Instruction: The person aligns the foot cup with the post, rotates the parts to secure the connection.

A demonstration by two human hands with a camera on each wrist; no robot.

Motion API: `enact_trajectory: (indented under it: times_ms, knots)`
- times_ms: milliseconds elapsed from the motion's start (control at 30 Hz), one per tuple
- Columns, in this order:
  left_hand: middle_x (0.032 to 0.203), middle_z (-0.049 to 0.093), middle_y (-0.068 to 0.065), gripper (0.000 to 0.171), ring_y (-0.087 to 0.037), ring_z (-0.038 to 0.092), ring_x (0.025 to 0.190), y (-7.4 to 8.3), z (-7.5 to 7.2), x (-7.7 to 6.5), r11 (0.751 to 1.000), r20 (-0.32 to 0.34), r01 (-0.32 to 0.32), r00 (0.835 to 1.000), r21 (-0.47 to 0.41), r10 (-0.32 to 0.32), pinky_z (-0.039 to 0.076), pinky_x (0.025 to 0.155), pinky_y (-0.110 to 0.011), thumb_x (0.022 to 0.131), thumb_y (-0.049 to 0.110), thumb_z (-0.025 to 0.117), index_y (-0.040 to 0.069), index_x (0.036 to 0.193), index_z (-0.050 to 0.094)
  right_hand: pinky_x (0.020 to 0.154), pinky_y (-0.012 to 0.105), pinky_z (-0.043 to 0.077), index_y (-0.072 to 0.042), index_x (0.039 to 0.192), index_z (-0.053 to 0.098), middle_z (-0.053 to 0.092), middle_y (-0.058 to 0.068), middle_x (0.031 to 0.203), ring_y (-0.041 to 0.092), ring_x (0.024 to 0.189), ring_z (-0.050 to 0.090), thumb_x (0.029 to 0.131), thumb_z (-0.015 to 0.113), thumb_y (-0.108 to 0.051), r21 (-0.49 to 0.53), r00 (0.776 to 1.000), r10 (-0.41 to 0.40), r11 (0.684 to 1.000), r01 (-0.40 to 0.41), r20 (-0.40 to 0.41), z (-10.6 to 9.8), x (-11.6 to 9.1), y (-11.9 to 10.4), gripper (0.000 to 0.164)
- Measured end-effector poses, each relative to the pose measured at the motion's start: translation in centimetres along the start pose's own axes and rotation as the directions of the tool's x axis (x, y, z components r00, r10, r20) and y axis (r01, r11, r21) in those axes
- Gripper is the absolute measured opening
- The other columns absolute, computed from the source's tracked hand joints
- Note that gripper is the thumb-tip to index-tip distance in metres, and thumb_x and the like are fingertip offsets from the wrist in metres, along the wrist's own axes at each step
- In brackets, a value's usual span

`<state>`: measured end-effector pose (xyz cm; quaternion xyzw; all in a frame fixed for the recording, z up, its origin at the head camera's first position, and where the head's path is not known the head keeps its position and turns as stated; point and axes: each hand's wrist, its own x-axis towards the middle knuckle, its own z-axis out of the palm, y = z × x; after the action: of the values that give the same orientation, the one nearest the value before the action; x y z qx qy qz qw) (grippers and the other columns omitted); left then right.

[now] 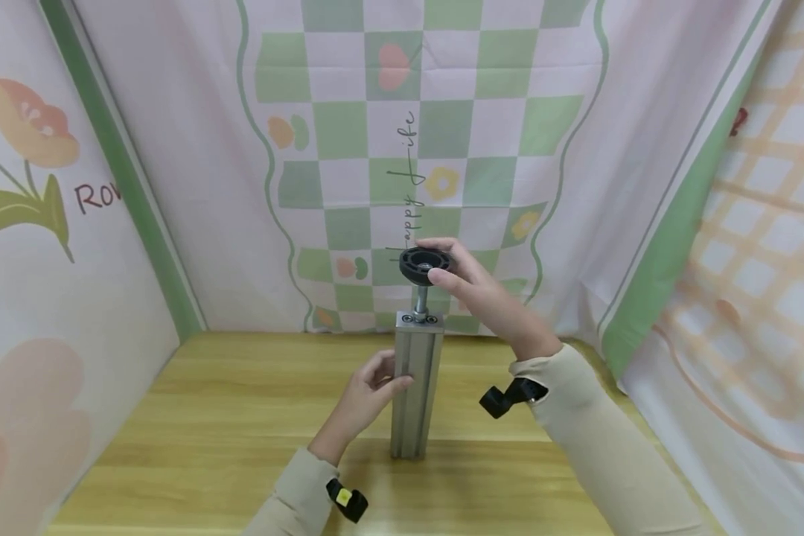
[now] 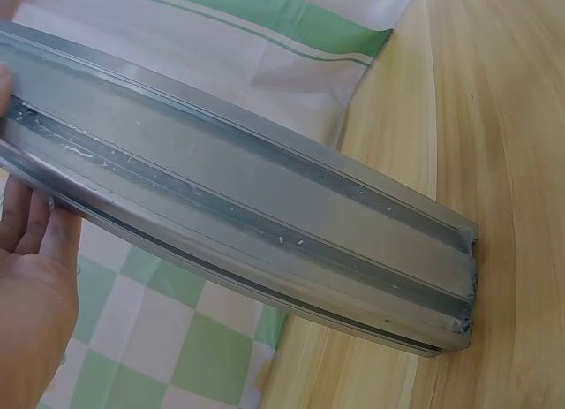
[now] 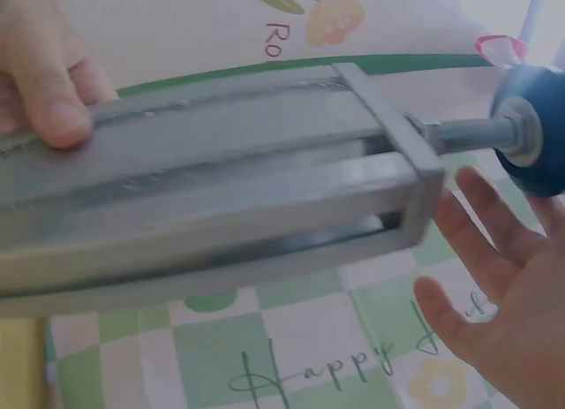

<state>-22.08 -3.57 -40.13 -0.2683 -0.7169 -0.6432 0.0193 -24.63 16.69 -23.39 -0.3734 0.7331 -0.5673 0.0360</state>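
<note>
A silver aluminium profile (image 1: 412, 402) stands upright on the wooden table, its lower end on the tabletop. My left hand (image 1: 368, 391) grips it around mid-height, thumb on the near face and fingers round the left side. An end plate (image 1: 407, 324) with screws caps the top, and a threaded rod (image 1: 421, 301) rises from it to a round black levelling foot (image 1: 410, 274). At the foot's right rim, my right hand (image 1: 485, 294) pinches it between thumb and index finger. The other right-hand fingers (image 3: 484, 216) spread loosely beside the rod in the right wrist view.
The wooden table (image 1: 241, 417) ends at a checkered curtain (image 1: 348, 186) behind the profile. Printed cloth also hangs on the left (image 1: 33, 298) and right. Black straps with small mounts (image 1: 509, 398) sit on both wrists.
</note>
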Motion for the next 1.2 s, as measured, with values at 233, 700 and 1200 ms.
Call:
enact_trajectory:
  times_ms: [233,700,1200]
  knots:
    - [0.104,0.060,-0.003,0.036,-0.020,0.056,0.100,0.0,0.1,0.0,1.000,0.009,-0.004,1.000,-0.017,0.004,0.046,0.088,-0.029,0.089,0.025,0.061,0.016,0.122,0.052,0.085,0.033,0.045,-0.015,0.130,0.031,0.043,0.012,0.124,0.026,0.108,0.049,0.089,0.056,-0.036,0.022,0.977,-0.029,0.999,0.034,-0.211,1.9,-0.1,1.0,0.053]
    - [0.105,0.059,-0.003,0.035,-0.019,0.055,0.101,0.1,-0.1,-0.1,0.999,0.009,0.016,1.000,-0.027,-0.016,0.046,0.089,-0.028,0.089,0.024,0.061,0.018,0.123,0.052,0.072,0.034,0.051,-0.011,0.115,0.029,0.041,0.008,0.121,0.025,0.101,0.051,0.081,0.070,-0.028,-0.021,0.917,-0.013,1.000,0.005,-0.399,4.2,0.7,-0.5,0.056]
    - [0.102,0.060,-0.003,0.035,-0.019,0.056,0.099,0.0,0.0,0.0,1.000,0.005,0.006,1.000,-0.025,-0.006,0.046,0.088,-0.029,0.088,0.025,0.061,0.016,0.121,0.052,0.106,0.051,0.014,-0.017,0.147,0.011,0.019,0.000,0.149,0.018,0.134,0.019,0.090,0.044,-0.055,-0.101,0.946,-0.248,0.968,0.231,-0.210,3.5,1.2,-0.1,0.076]
